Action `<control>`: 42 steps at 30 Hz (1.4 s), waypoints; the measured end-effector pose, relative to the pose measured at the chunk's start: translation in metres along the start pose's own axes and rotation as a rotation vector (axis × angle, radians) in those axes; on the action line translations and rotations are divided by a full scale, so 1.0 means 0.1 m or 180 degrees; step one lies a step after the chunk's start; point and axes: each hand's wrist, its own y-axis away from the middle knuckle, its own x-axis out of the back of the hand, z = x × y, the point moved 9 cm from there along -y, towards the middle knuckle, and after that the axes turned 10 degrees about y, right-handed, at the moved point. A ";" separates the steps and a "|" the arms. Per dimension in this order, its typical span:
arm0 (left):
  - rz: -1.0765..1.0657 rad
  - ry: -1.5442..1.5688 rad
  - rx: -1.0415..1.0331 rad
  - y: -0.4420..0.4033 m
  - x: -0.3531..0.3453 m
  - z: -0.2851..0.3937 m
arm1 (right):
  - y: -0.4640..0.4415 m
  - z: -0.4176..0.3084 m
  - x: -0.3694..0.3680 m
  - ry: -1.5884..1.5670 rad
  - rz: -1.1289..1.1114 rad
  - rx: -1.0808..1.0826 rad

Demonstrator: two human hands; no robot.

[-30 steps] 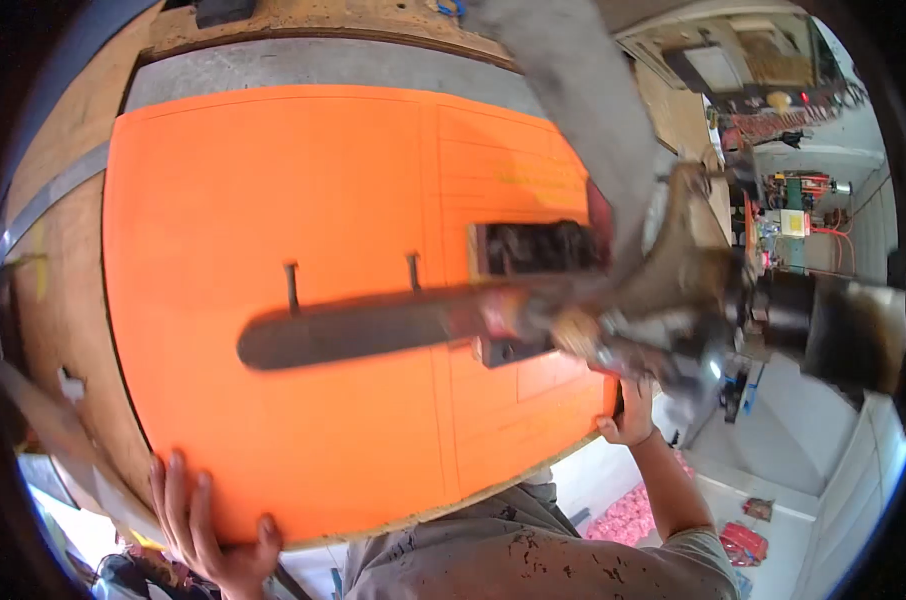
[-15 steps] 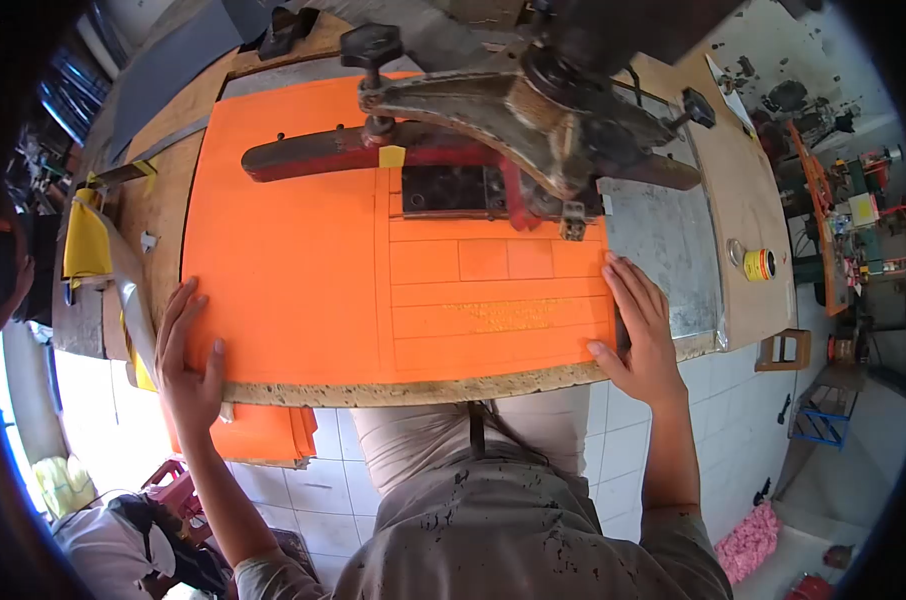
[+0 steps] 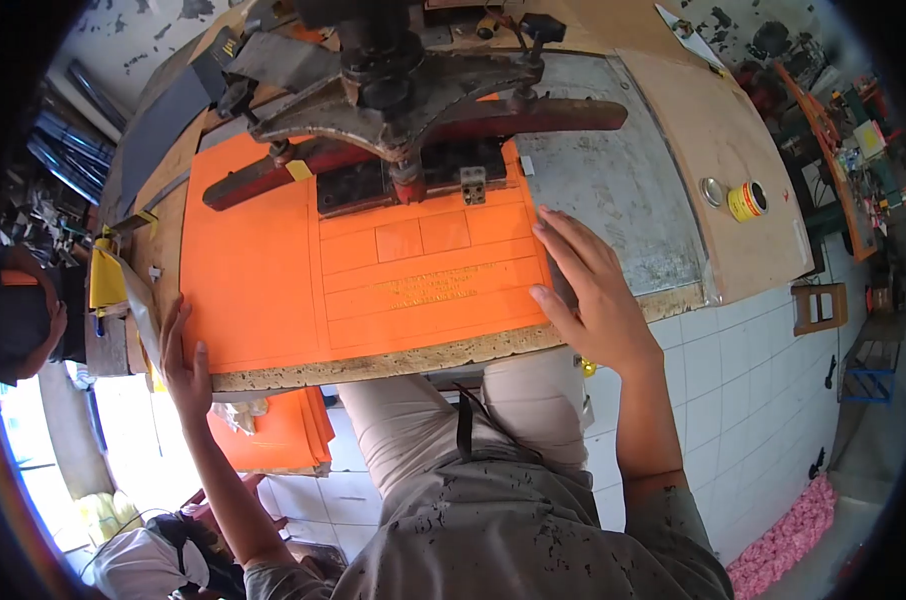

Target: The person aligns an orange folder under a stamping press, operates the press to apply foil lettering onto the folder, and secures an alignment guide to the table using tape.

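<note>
A large orange sheet (image 3: 248, 270) lies flat on the work table, ruled with thin lines and marked with two rectangles and several rows of gold lettering. My left hand (image 3: 186, 365) rests at its left edge near the front, fingers stretched out. At the right edge lies my right hand (image 3: 598, 300), fingers extended and thumb apart, with the fingertips touching or very near the sheet. Over the sheet's far part stands a heavy press head (image 3: 393, 95) with a dark red bar (image 3: 563, 117) and a black block (image 3: 353, 190). Whether the block touches the sheet cannot be made out.
A grey metal plate (image 3: 613, 190) extends right of the sheet. An open yellow tin (image 3: 746, 200) stands beyond it. More orange sheets (image 3: 293, 430) lie below the table's front edge at left. Another person (image 3: 28, 315) is at the far left. A wooden stool (image 3: 819, 308) stands right.
The camera view has turned and shifted, so press and sheet appear further left and the metal plate shows more. Both hands stay at the sheet's edges. The person at left shows more.
</note>
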 end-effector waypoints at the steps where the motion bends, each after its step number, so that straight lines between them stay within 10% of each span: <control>1: -0.0029 -0.0052 0.0033 0.00 -0.01 0.01 | -0.01 -0.02 0.04 0.0115 0.0006 -0.0007; 42: -0.0123 -0.0189 0.0528 -0.01 -0.06 -0.08 | -0.48 0.30 -0.08 -0.0014 -0.0623 0.0673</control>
